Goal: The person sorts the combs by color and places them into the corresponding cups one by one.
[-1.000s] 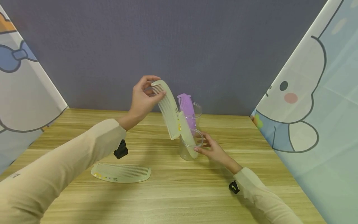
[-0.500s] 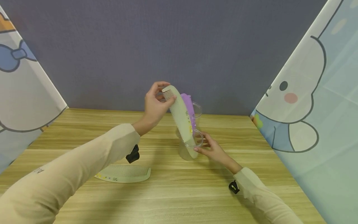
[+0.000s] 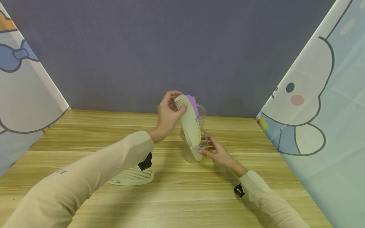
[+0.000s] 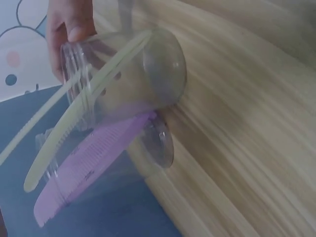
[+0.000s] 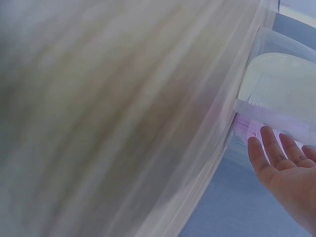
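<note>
My left hand (image 3: 174,102) pinches the top end of a pale green comb (image 3: 190,126) and holds it slanted, its lower end inside a clear plastic cup (image 3: 194,153) on the wooden table (image 3: 199,196). My right hand (image 3: 206,146) rests against the cup's right side with fingers nearly straight. The left wrist view shows the same cup (image 4: 123,74) with the pale comb (image 4: 74,128) in it. Right behind stands a second clear cup (image 3: 201,114) holding a purple comb (image 3: 194,106). In the right wrist view my right hand (image 5: 286,182) lies open beside the cup (image 5: 276,84).
Another pale green comb (image 3: 134,176) lies flat on the table at front left, partly hidden by my left sleeve (image 3: 94,177). A grey wall (image 3: 171,47) closes the back; cartoon-printed curtains (image 3: 322,110) flank both sides.
My left hand has moved right and down, lowering the pale comber deeper into the front cup. The right hand has stayed at the cup.
</note>
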Demonstrator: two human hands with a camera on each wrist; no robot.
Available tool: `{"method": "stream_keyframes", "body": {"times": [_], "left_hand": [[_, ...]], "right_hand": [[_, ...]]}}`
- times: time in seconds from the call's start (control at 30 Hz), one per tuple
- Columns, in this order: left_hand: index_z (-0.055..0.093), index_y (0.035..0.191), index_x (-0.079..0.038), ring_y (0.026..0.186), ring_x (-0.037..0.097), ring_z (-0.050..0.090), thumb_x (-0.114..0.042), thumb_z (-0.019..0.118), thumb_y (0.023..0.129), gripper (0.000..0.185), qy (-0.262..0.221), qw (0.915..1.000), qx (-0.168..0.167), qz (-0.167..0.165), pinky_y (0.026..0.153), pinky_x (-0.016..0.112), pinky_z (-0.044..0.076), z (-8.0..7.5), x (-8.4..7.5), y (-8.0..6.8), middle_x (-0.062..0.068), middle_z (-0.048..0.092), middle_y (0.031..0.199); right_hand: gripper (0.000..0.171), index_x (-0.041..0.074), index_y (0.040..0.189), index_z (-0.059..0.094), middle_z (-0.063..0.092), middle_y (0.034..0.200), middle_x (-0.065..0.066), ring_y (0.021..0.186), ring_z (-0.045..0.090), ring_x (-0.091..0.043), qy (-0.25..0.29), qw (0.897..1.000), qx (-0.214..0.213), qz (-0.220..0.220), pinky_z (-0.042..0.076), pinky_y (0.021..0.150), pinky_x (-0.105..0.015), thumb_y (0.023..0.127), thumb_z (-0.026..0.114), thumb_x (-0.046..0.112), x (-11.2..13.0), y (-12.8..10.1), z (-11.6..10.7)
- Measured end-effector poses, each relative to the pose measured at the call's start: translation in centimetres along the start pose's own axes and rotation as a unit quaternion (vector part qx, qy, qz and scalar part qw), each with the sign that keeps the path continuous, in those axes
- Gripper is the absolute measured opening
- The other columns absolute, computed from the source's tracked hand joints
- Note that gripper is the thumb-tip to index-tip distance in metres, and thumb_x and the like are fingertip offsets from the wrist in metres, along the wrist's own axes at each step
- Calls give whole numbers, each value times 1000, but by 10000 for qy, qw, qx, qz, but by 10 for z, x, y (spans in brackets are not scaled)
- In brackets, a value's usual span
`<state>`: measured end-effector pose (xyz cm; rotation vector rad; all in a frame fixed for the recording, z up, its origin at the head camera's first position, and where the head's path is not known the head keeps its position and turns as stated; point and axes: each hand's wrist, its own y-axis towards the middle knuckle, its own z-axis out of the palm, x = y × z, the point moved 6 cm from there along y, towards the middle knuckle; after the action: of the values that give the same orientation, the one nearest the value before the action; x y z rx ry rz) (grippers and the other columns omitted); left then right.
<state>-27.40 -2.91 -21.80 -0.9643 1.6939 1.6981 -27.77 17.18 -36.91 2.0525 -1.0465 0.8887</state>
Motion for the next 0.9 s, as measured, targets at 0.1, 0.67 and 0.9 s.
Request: {"method": "stream_keyframes", "body": {"times": [0.1,0.67,0.9], "left_hand": [[50,113,6,82,35,64,5,62,80,35,-7,10000,34,-4,69,36,57,4,2,-3,25,57,100],[54,110,-7,77,24,64,-2,67,77,36,640,9965,-306,-444,63,27,56,13,51,-6,14,62,97],[55,109,-6,81,22,63,-3,69,76,37,869,9945,-327,-483,66,25,56,15,56,-9,13,62,92]], "right_hand": [[64,-2,137,29,45,130,-26,110,50,-45,-35,9999,48,-126,44,91,-54,84,64,7,11,-1,0],[65,2,138,30,45,132,-22,112,52,-39,-58,9997,74,-224,44,92,-50,84,64,8,3,0,0],[66,5,138,32,46,132,-21,111,53,-37,14,9999,-8,-136,44,93,-49,83,67,15,0,0,0]]}}
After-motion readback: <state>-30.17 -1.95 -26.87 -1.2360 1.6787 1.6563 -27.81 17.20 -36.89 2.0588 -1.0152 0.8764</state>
